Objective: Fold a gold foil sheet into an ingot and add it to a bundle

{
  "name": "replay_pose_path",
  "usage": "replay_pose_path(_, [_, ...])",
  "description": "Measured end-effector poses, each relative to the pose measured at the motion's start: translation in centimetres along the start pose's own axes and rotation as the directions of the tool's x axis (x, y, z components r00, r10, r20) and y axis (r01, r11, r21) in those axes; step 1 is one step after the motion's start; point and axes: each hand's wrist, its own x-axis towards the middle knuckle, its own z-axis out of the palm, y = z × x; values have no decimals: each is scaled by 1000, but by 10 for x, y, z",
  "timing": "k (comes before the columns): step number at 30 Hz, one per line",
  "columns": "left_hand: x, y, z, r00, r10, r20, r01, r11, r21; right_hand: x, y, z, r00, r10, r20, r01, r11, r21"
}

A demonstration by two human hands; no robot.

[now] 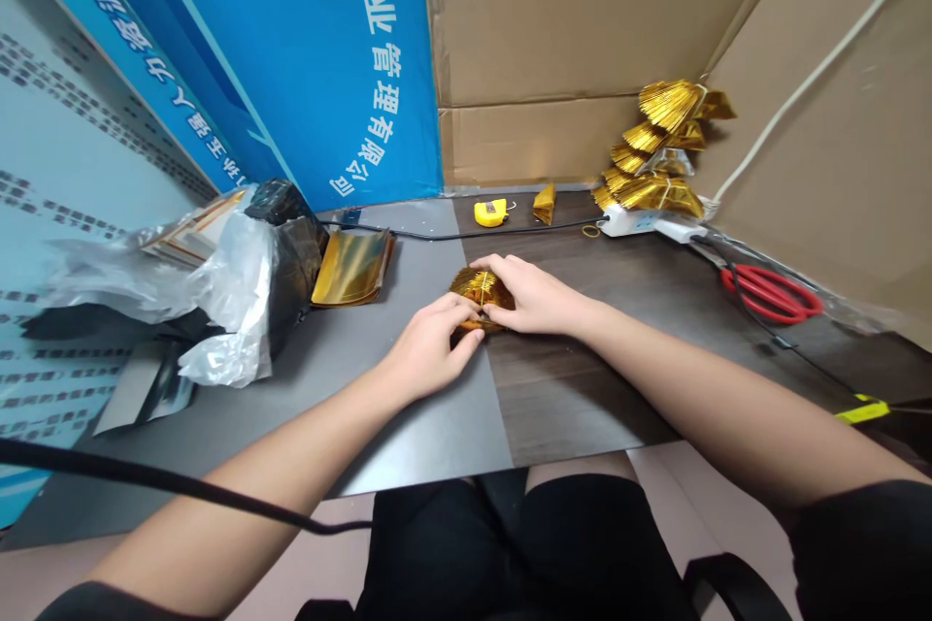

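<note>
A bundle of folded gold foil paper (481,285) lies on the table in front of me, its pleats fanned out and a thin band across its middle. My left hand (437,340) grips its near left side, the thumb and fingers closed on the edge. From the right, my right hand (535,296) wraps round the bundle, with the thumb at the front and the fingers over the far side. The underside of the bundle and some fingertips are hidden.
Banded gold foil bundles (655,150) are stacked at the back right by a white power strip (624,220). Red-handled scissors (772,293) lie to the right. A yellow tape measure (490,212), a folded gold piece (544,204), gold sheets (352,268) and plastic bags (240,281) stand further back and left.
</note>
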Motion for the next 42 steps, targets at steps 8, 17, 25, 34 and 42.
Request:
replay_pose_path(8, [-1,3,-2,990,-138,-19,135,987,-85,5,5,0,997,-53,-54,57,996,76])
replay_pose_path(17, [1,0,-4,987,-159,0,158,982,-107,5,10,1,996,-44,-80,55,988,143])
replay_pose_path(25, [1,-1,-4,989,-150,-1,149,983,-109,6,17,2,985,-95,-145,119,980,162])
replay_pose_path(34, [2,-1,-4,988,-155,9,155,983,-95,6,25,6,969,-131,-209,166,974,157])
replay_pose_path(42, [3,-5,-4,991,-131,-4,130,987,-98,6,29,6,967,-155,-203,190,968,164])
